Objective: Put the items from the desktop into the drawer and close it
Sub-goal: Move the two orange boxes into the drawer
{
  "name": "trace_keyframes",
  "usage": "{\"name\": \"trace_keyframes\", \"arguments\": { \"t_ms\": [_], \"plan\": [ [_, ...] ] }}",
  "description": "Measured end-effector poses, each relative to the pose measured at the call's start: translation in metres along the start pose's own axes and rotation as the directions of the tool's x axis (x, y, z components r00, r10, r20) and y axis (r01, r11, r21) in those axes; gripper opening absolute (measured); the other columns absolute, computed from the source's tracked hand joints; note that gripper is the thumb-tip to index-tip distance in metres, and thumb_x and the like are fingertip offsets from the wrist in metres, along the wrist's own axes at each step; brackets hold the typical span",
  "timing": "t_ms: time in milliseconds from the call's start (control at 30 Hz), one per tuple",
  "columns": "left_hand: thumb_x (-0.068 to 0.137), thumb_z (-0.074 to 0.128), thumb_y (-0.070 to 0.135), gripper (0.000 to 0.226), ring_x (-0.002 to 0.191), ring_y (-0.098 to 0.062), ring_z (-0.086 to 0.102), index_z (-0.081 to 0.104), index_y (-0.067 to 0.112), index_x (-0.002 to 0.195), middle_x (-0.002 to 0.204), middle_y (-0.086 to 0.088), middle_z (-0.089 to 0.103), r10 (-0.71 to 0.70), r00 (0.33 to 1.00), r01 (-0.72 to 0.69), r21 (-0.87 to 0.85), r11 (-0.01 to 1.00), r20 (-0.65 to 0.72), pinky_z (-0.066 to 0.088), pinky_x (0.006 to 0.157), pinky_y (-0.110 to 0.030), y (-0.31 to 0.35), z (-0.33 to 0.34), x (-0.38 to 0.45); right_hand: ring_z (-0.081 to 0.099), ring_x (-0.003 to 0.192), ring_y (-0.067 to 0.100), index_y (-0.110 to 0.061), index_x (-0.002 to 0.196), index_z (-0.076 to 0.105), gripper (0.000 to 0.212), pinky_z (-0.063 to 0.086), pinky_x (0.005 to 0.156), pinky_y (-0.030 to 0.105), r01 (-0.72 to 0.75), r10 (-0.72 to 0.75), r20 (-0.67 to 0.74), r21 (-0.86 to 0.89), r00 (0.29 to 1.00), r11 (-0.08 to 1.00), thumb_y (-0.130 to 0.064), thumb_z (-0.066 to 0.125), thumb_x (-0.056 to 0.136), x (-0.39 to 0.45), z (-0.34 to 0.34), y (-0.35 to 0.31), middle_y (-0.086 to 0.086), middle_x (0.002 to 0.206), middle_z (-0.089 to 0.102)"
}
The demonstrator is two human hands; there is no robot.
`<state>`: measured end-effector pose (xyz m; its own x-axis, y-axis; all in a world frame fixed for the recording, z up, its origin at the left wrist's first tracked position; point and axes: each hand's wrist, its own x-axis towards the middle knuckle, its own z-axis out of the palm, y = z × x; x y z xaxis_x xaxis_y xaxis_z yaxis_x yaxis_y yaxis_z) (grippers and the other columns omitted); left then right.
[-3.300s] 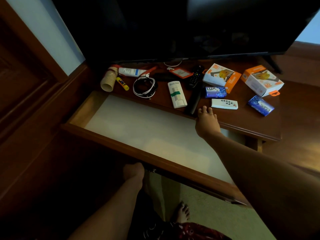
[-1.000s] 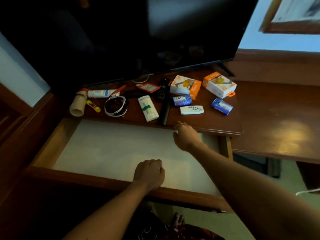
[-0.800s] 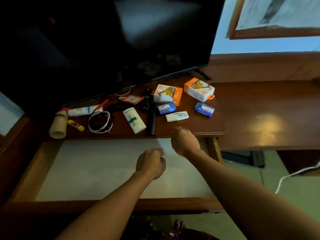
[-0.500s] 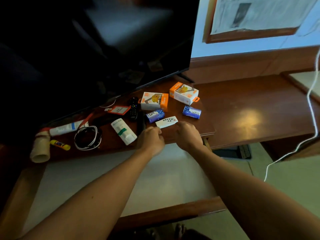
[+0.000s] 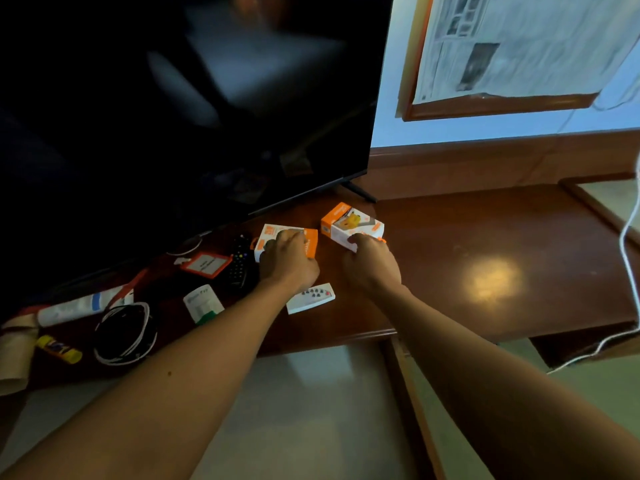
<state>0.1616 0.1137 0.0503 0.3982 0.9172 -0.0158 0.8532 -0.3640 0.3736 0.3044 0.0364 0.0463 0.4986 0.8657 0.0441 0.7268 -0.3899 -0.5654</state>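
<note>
The drawer stands pulled out below the dark wooden desktop, its pale bottom bare. My left hand reaches over the desk and grips the left orange-and-white box, fingers curled over its top. Beside it, my right hand holds the near edge of the right orange-and-white box. A small white remote lies between my wrists. The blue packets seen earlier are hidden under my hands.
Left of my hands lie a black remote, a red tag, a white device with a green band, a coiled cable, a tube, a yellow glue stick and paper cups. A TV stands behind; a white cord hangs right.
Both hands moved from the drawer's edge up onto the desktop and took hold of the two orange boxes. The camera view has swung upward and to the right.
</note>
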Motion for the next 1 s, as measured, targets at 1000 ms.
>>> {"name": "trace_keyframes", "arguments": {
  "t_ms": [1000],
  "plan": [
    [0.086, 0.055, 0.037, 0.073, 0.141, -0.048, 0.018, 0.025, 0.023, 0.152, 0.158, -0.017, 0.014, -0.338, 0.897, 0.245, 0.313, 0.918, 0.287, 0.026, 0.112, -0.059, 0.030, 0.036, 0.114, 0.012, 0.147, 0.040, -0.025, 0.153, 0.027, 0.064, 0.018, 0.111, 0.064, 0.330, -0.057, 0.547, -0.416, 0.835, 0.847, -0.034, 0.056, 0.096, 0.175, 0.003, 0.047, 0.010, 0.161, 0.022]
  ]
}}
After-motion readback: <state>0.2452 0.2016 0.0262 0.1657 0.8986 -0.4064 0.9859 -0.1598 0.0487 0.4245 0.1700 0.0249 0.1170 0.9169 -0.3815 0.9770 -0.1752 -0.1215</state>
